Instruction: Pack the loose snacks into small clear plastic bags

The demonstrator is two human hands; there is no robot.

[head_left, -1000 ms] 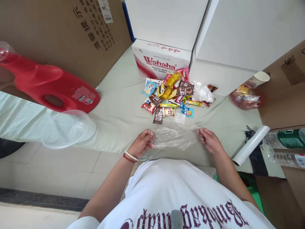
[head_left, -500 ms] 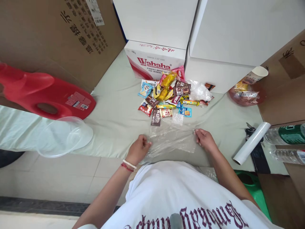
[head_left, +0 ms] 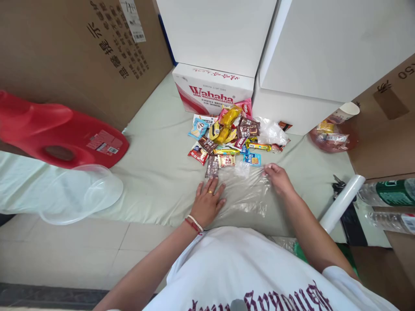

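Observation:
A sheet of clear plastic film (head_left: 248,196) lies on the pale green cloth near the table's front edge. My left hand (head_left: 208,201) rests flat on its left side, fingers spread, a ring on one of them. At the film's upper right edge, my right hand (head_left: 278,178) pinches it between thumb and fingers. Just beyond the film is a heap of wrapped snacks (head_left: 227,134). A dark brown packet (head_left: 212,166) sits right at my left fingertips, and a blue packet (head_left: 252,159) is close to my right hand.
A red jug (head_left: 65,134) and a clear plastic bowl (head_left: 84,194) are at left. White boxes, one a Wahaha carton (head_left: 210,93), stand behind the snacks. On the right are a reddish bowl (head_left: 333,138) with packets, a white roll (head_left: 343,203), keys (head_left: 339,185) and plastic bottles (head_left: 395,193).
My left hand has let go of the film's left edge, moved up and right, and flattened out on it. The right hand keeps its pinch, with the film's edge raised slightly toward the snacks.

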